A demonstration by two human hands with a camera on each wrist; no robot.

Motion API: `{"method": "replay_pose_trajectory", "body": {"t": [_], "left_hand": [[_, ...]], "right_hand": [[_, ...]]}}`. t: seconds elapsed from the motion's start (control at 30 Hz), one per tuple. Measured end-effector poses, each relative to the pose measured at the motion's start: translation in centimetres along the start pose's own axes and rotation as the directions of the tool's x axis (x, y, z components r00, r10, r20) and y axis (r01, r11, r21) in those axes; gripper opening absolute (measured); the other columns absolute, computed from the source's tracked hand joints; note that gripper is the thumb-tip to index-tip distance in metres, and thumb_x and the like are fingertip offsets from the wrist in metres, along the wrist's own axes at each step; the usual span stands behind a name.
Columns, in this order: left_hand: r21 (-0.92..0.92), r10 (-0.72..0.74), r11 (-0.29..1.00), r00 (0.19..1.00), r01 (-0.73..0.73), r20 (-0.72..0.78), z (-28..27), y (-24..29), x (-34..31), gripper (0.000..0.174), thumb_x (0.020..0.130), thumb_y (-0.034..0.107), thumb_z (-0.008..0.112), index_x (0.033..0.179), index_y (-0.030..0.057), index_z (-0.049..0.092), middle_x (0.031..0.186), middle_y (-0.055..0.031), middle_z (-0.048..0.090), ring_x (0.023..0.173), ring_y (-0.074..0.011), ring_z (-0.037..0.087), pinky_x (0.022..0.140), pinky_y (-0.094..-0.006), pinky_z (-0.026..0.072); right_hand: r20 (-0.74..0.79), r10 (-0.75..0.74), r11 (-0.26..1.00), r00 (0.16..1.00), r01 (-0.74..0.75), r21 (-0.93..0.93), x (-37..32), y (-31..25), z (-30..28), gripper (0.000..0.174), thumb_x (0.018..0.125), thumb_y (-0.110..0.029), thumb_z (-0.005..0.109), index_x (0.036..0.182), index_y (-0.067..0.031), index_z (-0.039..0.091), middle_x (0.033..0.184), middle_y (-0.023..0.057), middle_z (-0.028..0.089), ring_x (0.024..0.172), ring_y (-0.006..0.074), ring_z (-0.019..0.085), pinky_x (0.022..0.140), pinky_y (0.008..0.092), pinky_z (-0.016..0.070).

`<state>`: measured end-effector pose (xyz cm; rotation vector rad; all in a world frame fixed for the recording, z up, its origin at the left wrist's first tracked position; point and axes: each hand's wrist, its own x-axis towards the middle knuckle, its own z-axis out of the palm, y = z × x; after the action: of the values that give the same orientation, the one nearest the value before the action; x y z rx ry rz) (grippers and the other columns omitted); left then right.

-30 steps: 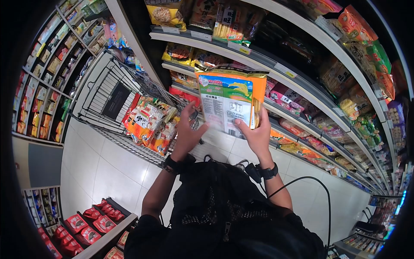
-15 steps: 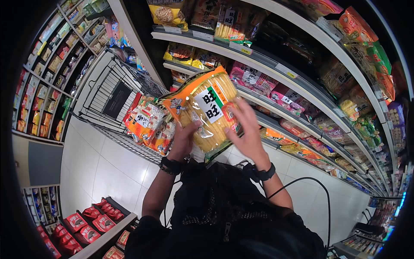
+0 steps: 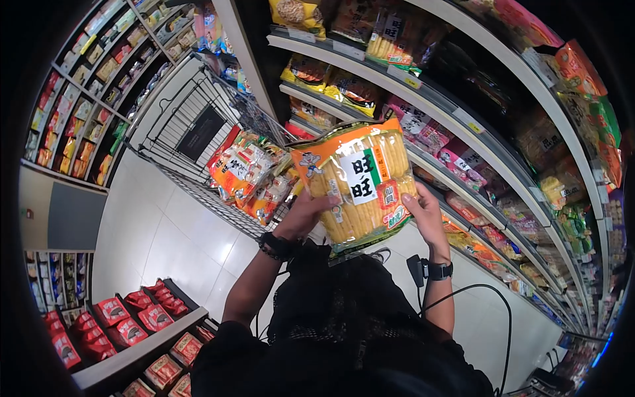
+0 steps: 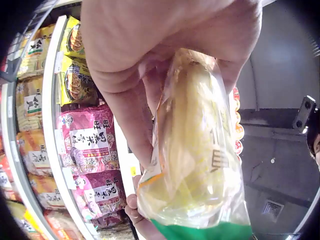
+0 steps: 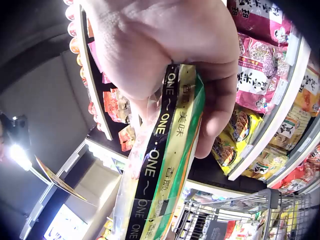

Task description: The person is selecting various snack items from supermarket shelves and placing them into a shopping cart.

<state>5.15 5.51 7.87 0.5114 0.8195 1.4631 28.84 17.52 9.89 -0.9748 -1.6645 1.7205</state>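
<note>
In the head view a large orange and clear snack bag [image 3: 360, 182] is held up in front of the body, its printed front with black characters facing the camera. The left hand [image 3: 305, 213] grips its left side, thumb on the front. On the bag's right edge the right hand [image 3: 426, 213] holds with its thumb on the front and fingers behind. The left wrist view shows the left hand [image 4: 170, 40] around one side of the bag [image 4: 195, 150]. In the right wrist view the right hand [image 5: 165, 45] pinches the bag's edge [image 5: 160, 150].
A wire shopping cart [image 3: 169, 157] with several snack bags [image 3: 245, 169] stands to the left. Stocked shelves [image 3: 370, 61] curve along the right and top. Red packages [image 3: 122, 321] fill a low display at the lower left, beside pale floor tiles [image 3: 169, 225].
The bag has turned from its printed back to its front and straightened somewhat. The left hand has taken hold of it; the right hand has shifted to its right edge. The head view has shifted slightly.
</note>
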Motion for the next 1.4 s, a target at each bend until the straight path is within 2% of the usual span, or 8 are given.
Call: {"method": "replay_pose_trajectory", "body": {"t": [0.5,0.93,1.07,1.2,1.23,1.3,1.33,1.4], "left_hand": [[0.035,-0.16,0.984,0.963,0.172,-0.217,-1.8,-4.7,-1.7,0.044,0.083,0.017,0.065,0.119,0.0009,0.047,0.109,-0.0069,0.06,0.094,-0.0148,0.061,0.079,-0.0304,0.0522],[0.189,0.085,0.981,0.81,0.032,-0.581,-20.3,-1.0,-4.5,0.046,0.081,0.024,0.067,0.12,0.0092,0.046,0.109,-0.0042,0.058,0.105,-0.0166,0.055,0.083,-0.0318,0.0467],[0.458,-0.151,0.684,0.724,0.568,-0.673,-31.4,-5.1,-5.7,0.061,0.082,0.033,0.062,0.13,0.0046,0.037,0.104,-0.0102,0.059,0.093,-0.0169,0.056,0.077,-0.0263,0.0447],[0.738,-0.05,0.5,0.866,0.453,-0.498,-35.5,-10.9,-3.9,0.034,0.081,0.02,0.065,0.108,0.0029,0.054,0.095,-0.0038,0.058,0.075,-0.0106,0.055,0.053,-0.0223,0.0417],[0.638,-0.045,0.693,0.904,0.334,-0.425,-32.8,-11.5,-3.5,0.035,0.081,0.021,0.064,0.112,0.0057,0.056,0.093,-0.0022,0.057,0.066,-0.0106,0.051,0.048,-0.0215,0.0387],[0.626,-0.237,0.595,0.854,0.505,-0.463,-23.5,-10.1,-0.6,0.033,0.082,0.024,0.061,0.11,0.0057,0.057,0.084,-0.001,0.056,0.072,-0.0123,0.051,0.059,-0.0287,0.0424],[0.857,-0.192,0.342,0.921,0.386,-0.338,-22.6,-11.2,1.0,0.031,0.082,0.026,0.059,0.101,0.002,0.057,0.08,-0.0018,0.055,0.077,-0.0126,0.051,0.063,-0.0316,0.042],[0.807,-0.278,0.306,0.858,0.505,-0.431,-24.9,-13.6,2.2,0.037,0.078,0.03,0.065,0.095,-0.0016,0.055,0.074,-0.0076,0.053,0.074,-0.0141,0.051,0.062,-0.0333,0.0414]], "right_hand": [[0.003,0.119,0.992,0.993,-0.119,-0.04,0.7,3.4,0.1,0.033,0.09,-0.015,0.057,0.119,0.0006,0.052,0.101,0.0055,0.063,0.085,0.0085,0.058,0.075,0.0228,0.0451],[0.086,0.219,0.976,0.972,-0.217,-0.036,-0.3,4.1,-1.7,0.029,0.089,-0.013,0.055,0.118,-0.0065,0.052,0.101,0.0058,0.063,0.079,0.0118,0.061,0.068,0.0231,0.0444],[0.123,0.149,0.988,0.981,-0.153,0.023,-1.3,6.9,-2.6,0.032,0.086,-0.011,0.06,0.117,-0.0027,0.051,0.097,0.0062,0.059,0.086,0.013,0.057,0.077,0.0271,0.0484],[0.004,0.213,0.95,0.977,-0.206,-0.236,-3.4,5.4,-3.9,0.034,0.087,-0.016,0.06,0.117,-0.0033,0.052,0.097,0.0054,0.061,0.091,0.0127,0.058,0.079,0.0271,0.0459],[-0.046,0.221,0.946,0.974,-0.226,-0.234,-4.1,6.1,-4.6,0.034,0.087,-0.016,0.059,0.117,-0.0029,0.052,0.098,0.0056,0.061,0.092,0.0133,0.058,0.081,0.0271,0.0458],[-0.109,0.206,0.949,0.972,-0.226,-0.221,-5.1,6.8,-5.6,0.034,0.087,-0.017,0.059,0.117,-0.0025,0.052,0.099,0.0057,0.062,0.093,0.014,0.058,0.082,0.027,0.0457],[-0.123,0.222,0.947,0.967,-0.244,-0.21,-5.8,6.7,-6.3,0.035,0.087,-0.017,0.059,0.118,-0.0023,0.052,0.099,0.006,0.062,0.093,0.0145,0.059,0.083,0.0271,0.0456],[-0.156,0.217,0.95,0.964,-0.246,-0.194,-6.8,6.6,-7.1,0.035,0.087,-0.018,0.059,0.118,-0.002,0.051,0.1,0.0062,0.062,0.094,0.0151,0.059,0.084,0.0273,0.0455]]}}
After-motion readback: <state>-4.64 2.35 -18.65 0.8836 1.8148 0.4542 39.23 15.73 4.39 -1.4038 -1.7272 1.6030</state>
